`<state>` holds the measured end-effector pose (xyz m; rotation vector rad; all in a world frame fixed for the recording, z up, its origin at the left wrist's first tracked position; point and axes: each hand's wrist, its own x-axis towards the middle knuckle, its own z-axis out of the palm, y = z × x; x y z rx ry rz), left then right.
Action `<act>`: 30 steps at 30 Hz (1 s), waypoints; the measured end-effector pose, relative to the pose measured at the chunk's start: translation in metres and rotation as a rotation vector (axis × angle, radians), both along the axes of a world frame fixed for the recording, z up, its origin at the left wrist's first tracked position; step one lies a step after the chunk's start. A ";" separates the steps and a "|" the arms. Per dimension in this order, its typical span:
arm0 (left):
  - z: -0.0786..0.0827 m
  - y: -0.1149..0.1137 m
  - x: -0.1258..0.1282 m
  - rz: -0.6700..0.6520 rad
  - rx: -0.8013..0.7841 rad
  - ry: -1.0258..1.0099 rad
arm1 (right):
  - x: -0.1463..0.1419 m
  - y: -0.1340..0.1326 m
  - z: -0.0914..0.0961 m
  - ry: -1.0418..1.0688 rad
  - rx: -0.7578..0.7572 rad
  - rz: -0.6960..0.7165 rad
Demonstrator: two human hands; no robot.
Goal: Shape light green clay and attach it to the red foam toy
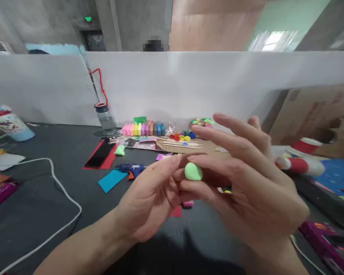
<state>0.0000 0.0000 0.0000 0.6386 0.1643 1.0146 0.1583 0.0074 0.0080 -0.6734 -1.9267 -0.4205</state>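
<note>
A small light green lump of modelling clay (193, 172), rounded with a slight point to one side, is held up over the middle of the table. My right hand (255, 187) pinches it between thumb and index finger, its other fingers raised and spread. From the left side, my left hand (154, 194) closes its curled fingers and thumb against the same lump; part of that contact is hidden. Beyond my left hand lies a blue hot glue gun (132, 169) with an orange trigger. Another green clay piece (120, 150) sits farther back.
A row of coloured clay packs (143, 129) stands by the white partition (189, 84). A phone (101, 153) rests on red paper near a water bottle (105, 118). A white cable (65, 191) curves along the left. Wooden sticks (179, 144) lie centre back; cardboard (312, 110) leans right.
</note>
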 end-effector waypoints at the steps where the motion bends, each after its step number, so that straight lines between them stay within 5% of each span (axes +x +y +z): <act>1: -0.001 0.000 -0.001 -0.007 0.004 0.002 | 0.000 0.001 -0.001 0.009 -0.007 0.009; 11: -0.003 0.000 -0.001 -0.012 0.029 0.058 | 0.003 0.008 -0.002 -0.005 -0.067 0.116; 30: -0.006 0.002 0.000 0.133 0.023 0.140 | 0.004 0.015 -0.012 0.281 -0.524 0.538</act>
